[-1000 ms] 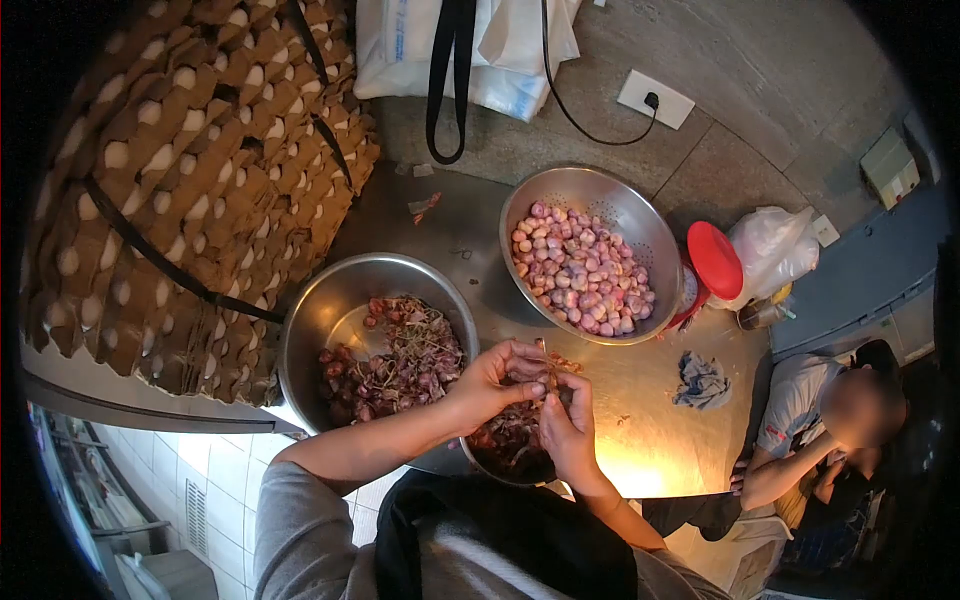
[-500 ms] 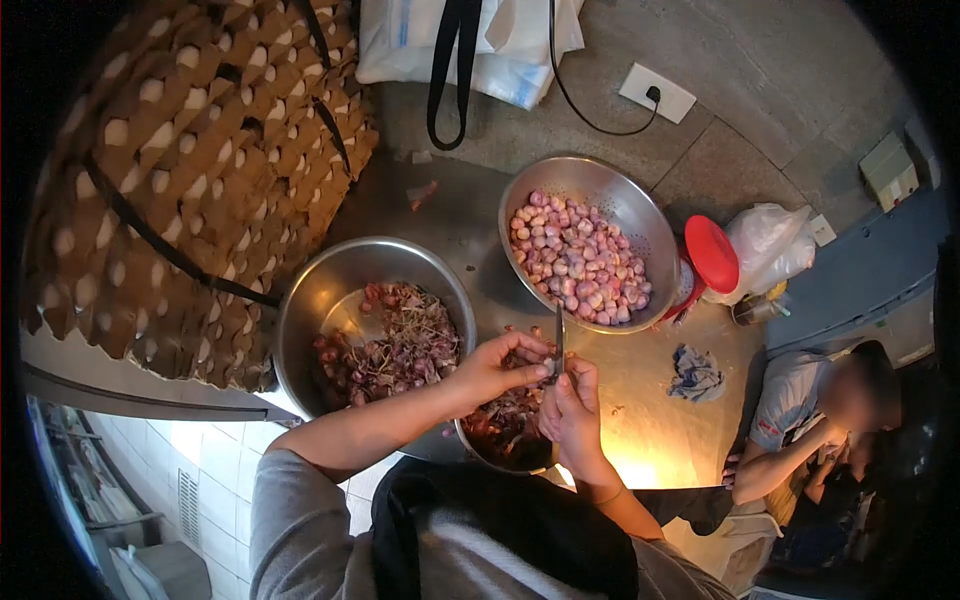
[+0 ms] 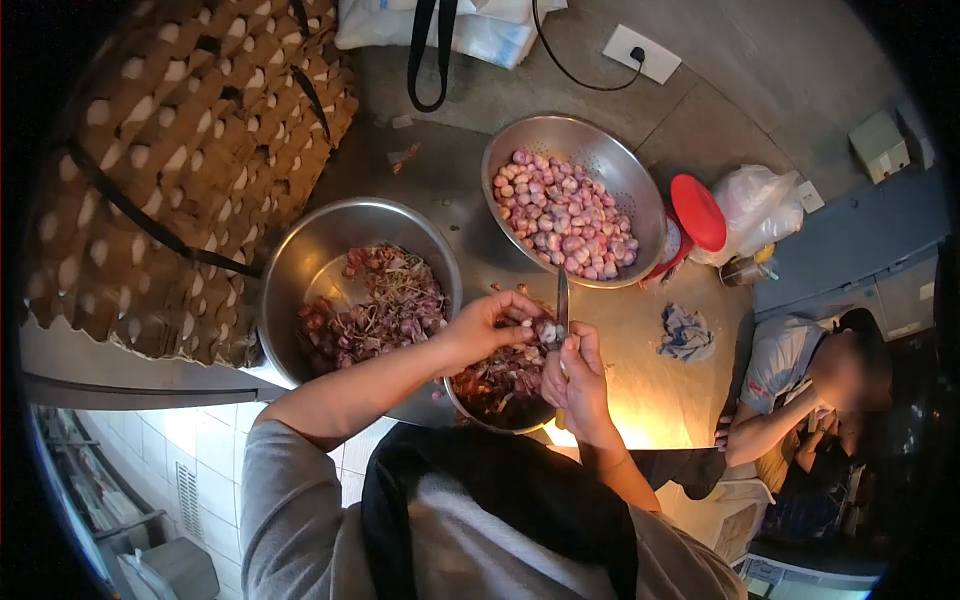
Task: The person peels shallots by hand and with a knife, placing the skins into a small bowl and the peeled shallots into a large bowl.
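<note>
My left hand (image 3: 488, 328) pinches a small shallot (image 3: 545, 330) with pale and purple skin, above a smaller bowl (image 3: 508, 430) of shallot skins. In my right hand (image 3: 580, 382) is a knife (image 3: 562, 298), its blade pointing away from me and lying against the shallot; a bit of yellow handle shows below the fist. To the left, a large steel bowl (image 3: 300, 262) holds unpeeled shallots with dry roots and skins. Beyond my hands, a steel colander (image 3: 640, 185) is heaped with peeled pink shallots (image 3: 568, 215).
Stacked egg trays (image 3: 180, 170) with black straps rise at the left. A red lid (image 3: 698, 212), a plastic bag (image 3: 760, 210) and a crumpled cloth (image 3: 686, 333) are on the right. Another person (image 3: 785, 390) sits at the right edge. A plugged socket (image 3: 640, 55) is on the wall.
The view has tilted slightly, so the bowls and colander appear higher in it. My fingers have shifted a little, and the shallot between my hands shows more clearly.
</note>
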Tool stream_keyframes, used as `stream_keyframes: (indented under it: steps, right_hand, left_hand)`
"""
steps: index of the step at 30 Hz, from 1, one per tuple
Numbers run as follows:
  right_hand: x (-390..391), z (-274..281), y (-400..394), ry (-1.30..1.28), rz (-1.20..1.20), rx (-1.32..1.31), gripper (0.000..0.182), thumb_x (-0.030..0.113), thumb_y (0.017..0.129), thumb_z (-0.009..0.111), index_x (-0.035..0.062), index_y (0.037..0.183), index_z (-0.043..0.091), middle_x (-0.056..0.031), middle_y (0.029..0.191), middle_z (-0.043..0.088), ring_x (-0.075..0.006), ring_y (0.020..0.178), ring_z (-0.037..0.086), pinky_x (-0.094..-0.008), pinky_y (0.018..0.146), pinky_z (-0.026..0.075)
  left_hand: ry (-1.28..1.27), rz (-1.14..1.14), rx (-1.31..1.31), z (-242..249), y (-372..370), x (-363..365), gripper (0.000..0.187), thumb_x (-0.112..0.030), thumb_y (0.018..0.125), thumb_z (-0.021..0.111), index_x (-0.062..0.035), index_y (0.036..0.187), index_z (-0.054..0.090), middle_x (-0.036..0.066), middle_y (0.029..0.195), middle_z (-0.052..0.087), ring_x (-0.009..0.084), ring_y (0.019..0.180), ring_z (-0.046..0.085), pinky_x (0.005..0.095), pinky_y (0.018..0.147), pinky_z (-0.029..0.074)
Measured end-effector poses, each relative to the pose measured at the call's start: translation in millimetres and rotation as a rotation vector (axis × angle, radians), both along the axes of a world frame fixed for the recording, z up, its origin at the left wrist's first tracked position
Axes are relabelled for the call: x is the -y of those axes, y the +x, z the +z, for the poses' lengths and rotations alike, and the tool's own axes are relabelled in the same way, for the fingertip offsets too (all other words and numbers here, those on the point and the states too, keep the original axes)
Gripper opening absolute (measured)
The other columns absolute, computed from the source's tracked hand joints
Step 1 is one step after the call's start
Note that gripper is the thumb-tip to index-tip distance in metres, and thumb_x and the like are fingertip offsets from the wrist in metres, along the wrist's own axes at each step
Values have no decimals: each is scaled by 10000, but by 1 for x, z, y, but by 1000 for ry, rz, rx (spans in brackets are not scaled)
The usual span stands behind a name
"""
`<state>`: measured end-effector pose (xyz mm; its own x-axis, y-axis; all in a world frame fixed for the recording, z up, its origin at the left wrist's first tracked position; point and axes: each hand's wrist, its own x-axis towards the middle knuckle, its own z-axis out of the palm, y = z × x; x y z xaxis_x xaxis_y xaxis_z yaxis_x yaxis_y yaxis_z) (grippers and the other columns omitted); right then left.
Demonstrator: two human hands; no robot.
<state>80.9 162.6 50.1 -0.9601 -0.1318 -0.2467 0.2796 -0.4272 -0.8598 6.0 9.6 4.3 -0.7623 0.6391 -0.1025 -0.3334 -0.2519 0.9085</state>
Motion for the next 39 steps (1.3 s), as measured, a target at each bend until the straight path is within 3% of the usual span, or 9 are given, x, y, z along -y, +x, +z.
stream_keyframes:
  steps: [5,11,19,23,24,28,32,39]
  right_hand:
    - [-4,0,2,30,26,17,126,226,934,367,166,1040,335,18,536,313,-48,397,257,-171,359,211]
    - [7,-5,2,32,121,22,171,252,925,396,160,1050,326,19,559,319,-53,417,269,-181,370,216]
    - [-17,-5,-7,53,-20,18,136,255,928,382,161,1022,353,22,532,316,-44,392,249,-171,350,206]
    - [-19,3,0,107,32,44,376,237,930,377,191,1288,273,33,526,305,-43,390,244,-168,360,226]
    - [-21,-3,3,90,71,35,477,231,930,375,185,1367,189,35,528,311,-43,396,252,-164,367,232]
    - [-21,-8,10,-26,172,71,453,200,930,375,158,1360,241,37,532,322,-44,427,281,-172,380,250]
    - [-8,-9,11,36,121,6,456,153,929,371,126,1363,232,49,604,331,-42,495,303,-166,450,260]
    - [-1,-14,4,468,54,-185,438,154,926,401,69,1338,280,31,793,462,-31,588,355,-157,524,325]
  left_hand:
    - [13,-77,131,14,4,2,244,-10,794,580,-38,1023,499,41,978,521,119,882,523,254,734,470]
    - [43,-131,16,4,2,4,204,-88,807,605,-46,972,494,10,917,547,88,792,519,230,692,444]
    - [4,-115,67,12,1,7,330,-65,820,577,-53,1126,452,22,955,553,74,853,517,208,711,429]
    - [23,-72,67,10,-3,6,331,-60,823,570,-54,1138,469,24,993,552,82,908,521,214,745,433]
    - [31,-69,64,7,-5,5,310,-61,825,568,-51,1123,482,25,997,552,85,913,522,222,753,439]
    - [97,-4,147,6,-7,3,221,-58,834,556,-45,1052,525,25,997,550,102,925,527,255,786,460]
    - [168,12,222,9,-6,2,244,-8,809,571,-35,1043,506,49,973,530,125,900,547,258,791,492]
    - [241,50,201,-1,-7,3,306,51,769,591,-31,1033,459,58,947,519,129,912,537,261,818,483]
